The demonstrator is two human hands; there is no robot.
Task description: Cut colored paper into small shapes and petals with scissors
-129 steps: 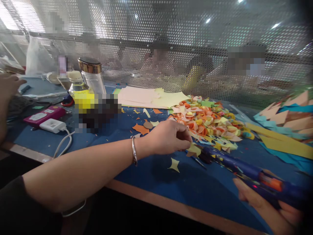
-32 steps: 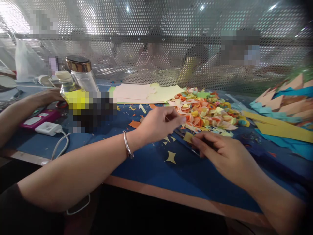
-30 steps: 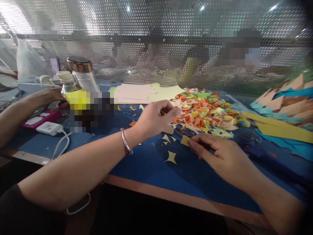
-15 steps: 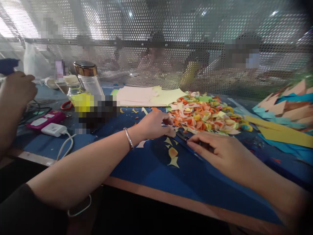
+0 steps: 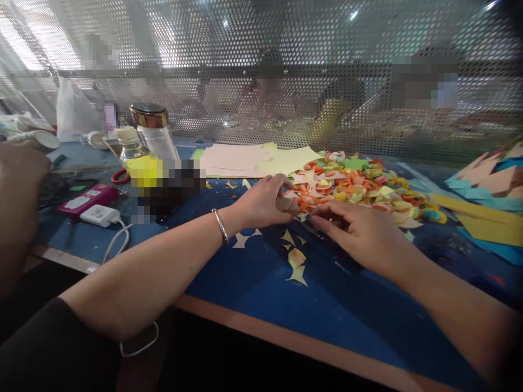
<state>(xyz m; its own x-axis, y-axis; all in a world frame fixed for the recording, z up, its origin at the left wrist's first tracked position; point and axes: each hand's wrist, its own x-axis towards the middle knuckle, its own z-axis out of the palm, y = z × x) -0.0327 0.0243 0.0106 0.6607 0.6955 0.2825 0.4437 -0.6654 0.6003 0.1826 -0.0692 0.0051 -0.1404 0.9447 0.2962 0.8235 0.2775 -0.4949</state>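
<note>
I'm seeing the left hand [image 5: 265, 206] and right hand [image 5: 363, 230] coming closer together, fingertips near each other, with the pile of cut paper [image 5: 359, 185] just beyond them; whether either is pinching anything, I cannot tell. A curled yellow paper piece [image 5: 297, 257] is now lying below them on the worktop [image 5: 253, 283], touching a pale scrap [image 5: 298, 275] (a second ago it wasn't there), so I'm judging one piece is being set aside.

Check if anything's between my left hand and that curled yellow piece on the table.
Small pale scraps lie on the blue tabletop between your left hand and the curled yellow piece; they look too thin to block it.
</note>
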